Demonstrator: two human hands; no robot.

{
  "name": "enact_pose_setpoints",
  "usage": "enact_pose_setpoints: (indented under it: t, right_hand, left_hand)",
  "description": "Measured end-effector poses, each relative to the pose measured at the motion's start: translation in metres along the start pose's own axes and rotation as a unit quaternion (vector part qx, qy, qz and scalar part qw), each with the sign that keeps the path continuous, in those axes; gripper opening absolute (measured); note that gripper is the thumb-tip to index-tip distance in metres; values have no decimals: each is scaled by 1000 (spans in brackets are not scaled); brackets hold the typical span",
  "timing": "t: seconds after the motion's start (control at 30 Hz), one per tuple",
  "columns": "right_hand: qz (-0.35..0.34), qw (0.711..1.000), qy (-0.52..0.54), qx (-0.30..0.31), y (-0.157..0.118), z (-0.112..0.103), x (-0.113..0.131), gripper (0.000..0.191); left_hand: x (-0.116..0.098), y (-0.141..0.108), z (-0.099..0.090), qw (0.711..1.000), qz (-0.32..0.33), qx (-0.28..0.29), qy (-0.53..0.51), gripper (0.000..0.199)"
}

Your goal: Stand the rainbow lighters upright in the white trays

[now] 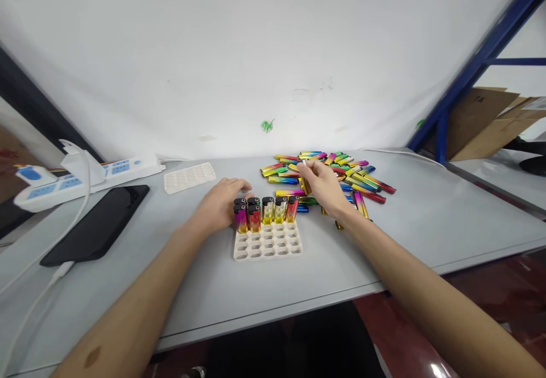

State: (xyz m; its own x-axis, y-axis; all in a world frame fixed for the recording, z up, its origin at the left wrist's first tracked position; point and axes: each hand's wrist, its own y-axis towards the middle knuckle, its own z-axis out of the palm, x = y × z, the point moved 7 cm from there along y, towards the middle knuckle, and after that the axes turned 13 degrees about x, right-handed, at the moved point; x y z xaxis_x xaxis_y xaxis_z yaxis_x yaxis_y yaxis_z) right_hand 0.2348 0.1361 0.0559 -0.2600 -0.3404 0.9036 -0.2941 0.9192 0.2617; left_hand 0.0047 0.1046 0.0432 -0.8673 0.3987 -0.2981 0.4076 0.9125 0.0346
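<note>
Several lighters with black tops and colour-fading bodies stand upright in the back rows of a pale tray with oval slots. My left hand is beside and behind the lighters at the tray's left back corner. Its fingers are loosely curved, partly hidden by the lighters, with no held thing visible. Over a loose pile of shiny multicoloured lighters, my right hand is closed in a pinch. A gold-coloured lighter shows under its fingers, mostly hidden by the hand.
A second pale slotted tray lies at the back left. Further left are a black phone on a white cable and a white power strip with plugs. A white wall rises behind the grey table. Cardboard stands at right.
</note>
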Motion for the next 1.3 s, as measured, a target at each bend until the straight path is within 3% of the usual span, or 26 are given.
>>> enact_pose_setpoints:
  t: [0.1,0.23,0.33,0.57,0.7,1.0,1.3]
  right_hand:
    - [-44,994,-99,-26,-3,-8,16,33]
    - [-125,984,-48,-121,-13,-25,42,28]
    - [-189,969,-27,-158,-26,-21,61,23]
    - [-334,925,-170,-62,-58,21,91,16]
    - [-328,918,-213,-66,-63,20,97,13]
    - [-337,889,-293,100,-59,56,91,14]
    - [-362,880,-292,101,-57,60,85,14]
  left_hand:
    - [0,0,1,1000,-2,3,-5,34]
    - [-1,0,1,1000,10,-2,-2,30]
    - [-4,-1,-1,1000,16,-5,3,26]
    - [-5,-1,1,999,3,20,34,27]
    - [-4,0,1,1000,5,11,23,24]
    - [-1,0,3,999,23,15,25,33]
    - [-2,-1,3,999,22,17,33,33]
